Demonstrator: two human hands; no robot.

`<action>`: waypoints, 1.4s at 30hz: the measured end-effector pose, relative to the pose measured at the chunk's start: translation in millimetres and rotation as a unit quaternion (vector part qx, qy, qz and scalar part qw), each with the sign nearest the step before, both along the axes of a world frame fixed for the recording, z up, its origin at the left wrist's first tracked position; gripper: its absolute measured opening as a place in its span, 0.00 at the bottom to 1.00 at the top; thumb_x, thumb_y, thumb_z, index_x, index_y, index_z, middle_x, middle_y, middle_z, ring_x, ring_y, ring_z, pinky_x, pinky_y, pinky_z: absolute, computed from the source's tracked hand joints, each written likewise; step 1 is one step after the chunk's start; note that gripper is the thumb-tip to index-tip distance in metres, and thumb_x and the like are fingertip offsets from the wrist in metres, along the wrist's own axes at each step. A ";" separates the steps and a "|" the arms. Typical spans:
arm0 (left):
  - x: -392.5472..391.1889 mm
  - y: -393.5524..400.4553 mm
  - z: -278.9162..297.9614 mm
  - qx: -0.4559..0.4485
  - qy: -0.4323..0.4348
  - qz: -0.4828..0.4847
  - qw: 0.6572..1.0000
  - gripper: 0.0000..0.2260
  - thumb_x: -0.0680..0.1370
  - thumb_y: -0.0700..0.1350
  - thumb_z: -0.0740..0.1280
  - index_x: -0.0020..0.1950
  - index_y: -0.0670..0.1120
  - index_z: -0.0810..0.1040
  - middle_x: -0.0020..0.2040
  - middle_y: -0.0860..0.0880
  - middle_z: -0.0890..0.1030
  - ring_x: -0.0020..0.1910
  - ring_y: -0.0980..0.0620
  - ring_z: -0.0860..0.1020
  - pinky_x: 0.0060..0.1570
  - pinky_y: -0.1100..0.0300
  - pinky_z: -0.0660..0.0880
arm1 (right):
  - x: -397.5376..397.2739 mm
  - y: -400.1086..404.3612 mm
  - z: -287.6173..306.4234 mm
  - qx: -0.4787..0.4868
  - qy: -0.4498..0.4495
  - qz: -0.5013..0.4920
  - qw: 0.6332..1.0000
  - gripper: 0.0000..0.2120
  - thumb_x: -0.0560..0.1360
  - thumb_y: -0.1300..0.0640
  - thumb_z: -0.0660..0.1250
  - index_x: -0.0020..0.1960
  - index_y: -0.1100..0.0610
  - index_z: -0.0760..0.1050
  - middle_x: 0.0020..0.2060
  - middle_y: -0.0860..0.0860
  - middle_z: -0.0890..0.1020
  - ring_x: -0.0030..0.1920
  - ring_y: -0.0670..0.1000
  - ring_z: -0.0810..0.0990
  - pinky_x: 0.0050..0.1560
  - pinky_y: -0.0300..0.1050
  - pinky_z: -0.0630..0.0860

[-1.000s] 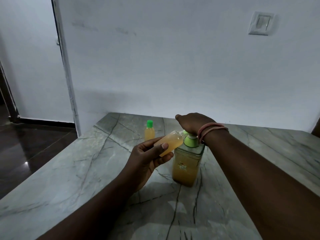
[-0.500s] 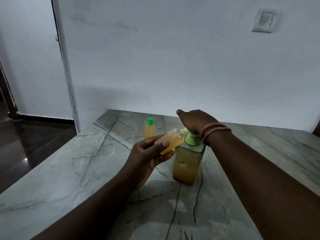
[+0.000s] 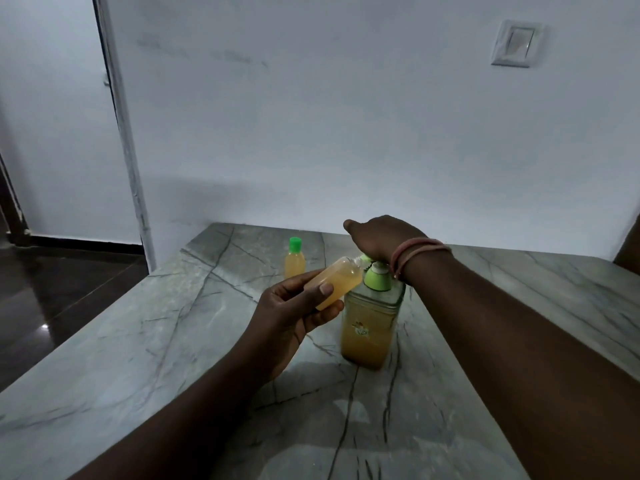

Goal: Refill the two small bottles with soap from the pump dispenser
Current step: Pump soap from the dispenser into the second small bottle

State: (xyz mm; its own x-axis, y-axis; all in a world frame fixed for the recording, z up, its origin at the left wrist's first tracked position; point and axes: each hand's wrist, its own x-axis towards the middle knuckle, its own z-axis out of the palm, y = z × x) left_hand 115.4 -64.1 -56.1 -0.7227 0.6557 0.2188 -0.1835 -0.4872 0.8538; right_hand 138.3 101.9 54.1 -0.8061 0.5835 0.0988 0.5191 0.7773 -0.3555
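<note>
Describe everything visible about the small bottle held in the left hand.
The small bottle is clear plastic, uncapped, and looks mostly full of cloudy orange-yellow soap. It is tilted nearly on its side, its open neck pointing up and right to the spout of the pump dispenser; whether they touch cannot be told. The left hand grips its lower half, thumb across the front, fingers behind and beneath. It is held above the table, not resting on it.

The right hand (image 3: 379, 237) hides the pump dispenser's (image 3: 370, 323) head, and its label print is too small to read.
</note>
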 end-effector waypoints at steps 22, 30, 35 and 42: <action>-2.7 1.7 -3.0 0.008 0.008 0.001 1.000 0.12 0.71 0.41 0.71 0.53 0.48 0.87 0.53 0.47 0.86 0.50 0.44 0.85 0.45 0.60 0.81 | 8.8 -3.8 1.2 -0.040 -0.044 0.019 0.998 0.18 0.82 0.52 0.53 0.63 0.61 0.74 0.57 0.57 0.77 0.54 0.55 0.75 0.48 0.42 0.65; -1.9 0.0 -4.2 0.009 0.018 -0.005 1.000 0.15 0.72 0.40 0.71 0.58 0.48 0.85 0.56 0.44 0.85 0.52 0.42 0.85 0.47 0.59 0.81 | 4.1 -9.5 11.0 0.013 -0.054 0.017 0.998 0.19 0.80 0.49 0.55 0.62 0.59 0.76 0.60 0.56 0.78 0.53 0.55 0.79 0.50 0.45 0.73; -7.3 1.9 -6.0 0.015 0.023 -0.010 1.000 0.20 0.72 0.38 0.71 0.64 0.44 0.81 0.63 0.42 0.81 0.59 0.41 0.82 0.51 0.57 0.80 | 2.4 -5.4 1.3 0.004 -0.045 0.018 0.999 0.19 0.82 0.52 0.51 0.64 0.60 0.73 0.63 0.58 0.75 0.62 0.56 0.74 0.52 0.45 0.66; -4.9 -0.2 -5.0 0.023 0.013 -0.013 1.000 0.21 0.70 0.37 0.72 0.63 0.45 0.82 0.66 0.43 0.78 0.61 0.42 0.81 0.51 0.57 0.80 | 4.6 -6.5 3.6 0.035 -0.052 0.013 0.998 0.19 0.80 0.49 0.53 0.60 0.58 0.76 0.61 0.57 0.77 0.56 0.56 0.77 0.48 0.45 0.67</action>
